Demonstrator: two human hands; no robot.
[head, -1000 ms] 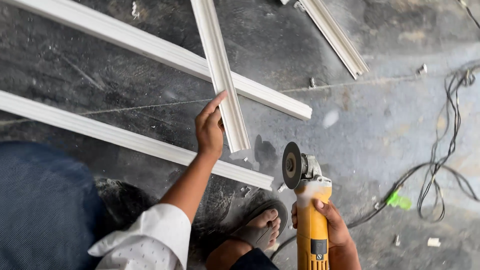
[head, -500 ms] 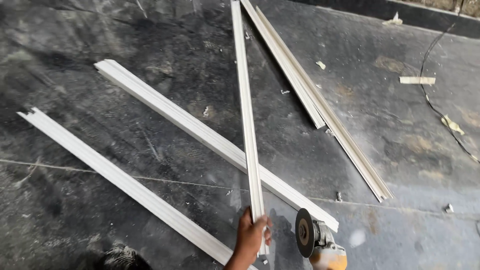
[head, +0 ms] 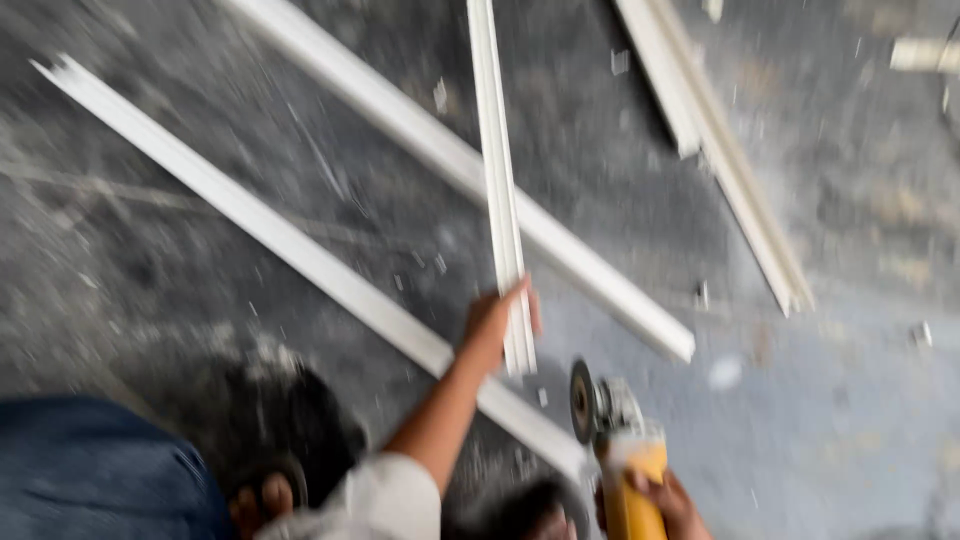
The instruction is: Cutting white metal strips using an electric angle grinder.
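Gripping a trim strip beside the grinder

Holding the near end of a white trim strip (head: 498, 190), my left hand (head: 492, 325) has its fingers wrapped around it; motion blur smears everything. The strip crosses other white strips (head: 300, 250) on the dark floor (head: 820, 400). My right hand (head: 655, 500), cut off by the bottom edge, clasps the yellow grinder (head: 625, 450), its disc just beside the strip's end.
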